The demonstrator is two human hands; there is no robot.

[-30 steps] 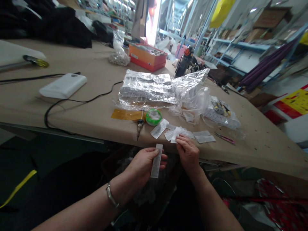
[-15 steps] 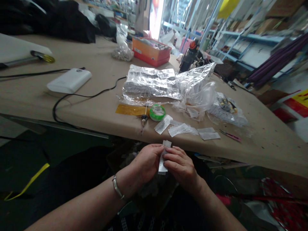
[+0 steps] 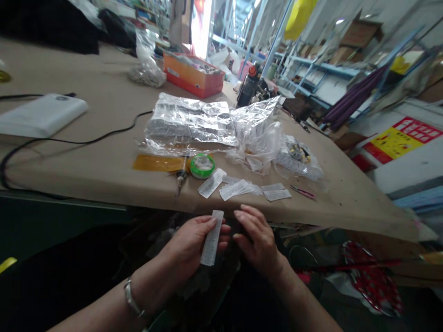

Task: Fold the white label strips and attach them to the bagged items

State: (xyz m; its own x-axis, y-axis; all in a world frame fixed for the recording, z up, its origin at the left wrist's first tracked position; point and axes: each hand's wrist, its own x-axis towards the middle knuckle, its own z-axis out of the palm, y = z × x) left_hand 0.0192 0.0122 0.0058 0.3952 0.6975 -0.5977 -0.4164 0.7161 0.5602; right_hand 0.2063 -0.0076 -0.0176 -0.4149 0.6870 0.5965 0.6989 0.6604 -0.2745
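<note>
A narrow white printed label strip [image 3: 212,240] lies in my left hand [image 3: 188,246], pinned under the thumb with the fingers behind it. Whether it is one strip or a thin stack I cannot tell. To its right, my right hand [image 3: 258,240] hovers apart from the strip, fingers spread and slightly bent, with nothing in them. On the table edge just beyond the hands lie several printed labels [image 3: 235,189], some overlapping, and a separate pair of labels [image 3: 276,192]. Pink-handled tweezers [image 3: 303,192] lie to the right of these.
A green tape roll [image 3: 202,166], a pointed tool [image 3: 180,177] and an amber strip [image 3: 157,163] lie near the edge. Behind are silver foil packaging [image 3: 194,122], clear plastic bags [image 3: 259,143], an orange box [image 3: 194,76] and a dark bottle [image 3: 247,87]. A black cable [image 3: 110,133] runs leftward past a white device [image 3: 44,115].
My right hand has let go of the label strip and moved away to the right. The strip stays in my left hand. The view has turned to the right.
</note>
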